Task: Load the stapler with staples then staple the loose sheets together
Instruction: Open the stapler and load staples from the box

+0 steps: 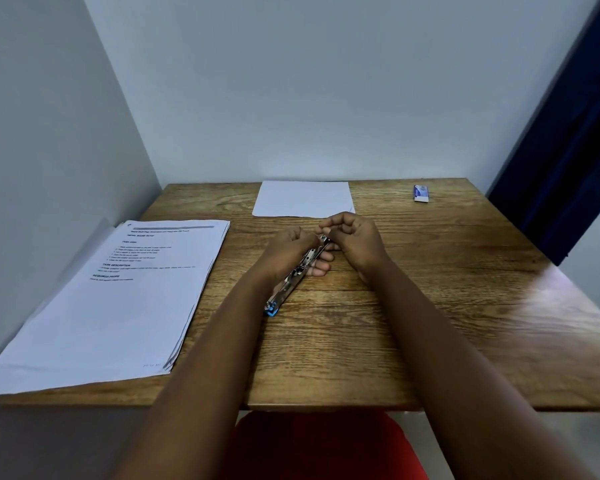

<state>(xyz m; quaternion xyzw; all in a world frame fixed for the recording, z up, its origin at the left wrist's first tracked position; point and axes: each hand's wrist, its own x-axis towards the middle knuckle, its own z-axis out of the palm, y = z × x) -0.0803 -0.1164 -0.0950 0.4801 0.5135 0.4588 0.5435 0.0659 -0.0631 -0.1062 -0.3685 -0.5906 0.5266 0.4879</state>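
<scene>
Stapler (pixel 293 273) loading looks to be under way, not finished: the tool lies slantwise near the middle of the wooden surface (pixel 413 306), opened out so its metal channel faces up, its blue end nearest the person and its far tip between the two hands. The left hand (pixel 291 244) cradles it from beneath, fingers curled under and round the body, so that grip is closed on the stapler. The right hand (pixel 355 237) sits at the far tip with fingers bunched tight; its grip seems to pinch something at the channel, likely a strip of staples, but nothing that small can be made out. Whether any staples already sit in the channel I cannot tell.

To the left, a thick stack of printed sheets (pixel 125 299) lies fanned at its edges, apparently unstapled, so the fastening step remains. Farther off, blank white paper (pixel 303 198) lies by the wall, and a small blue-and-white box (pixel 421 193), probably staples, rests at the far right; its label is unreadable. The right fingertips are hidden by the knuckles.
</scene>
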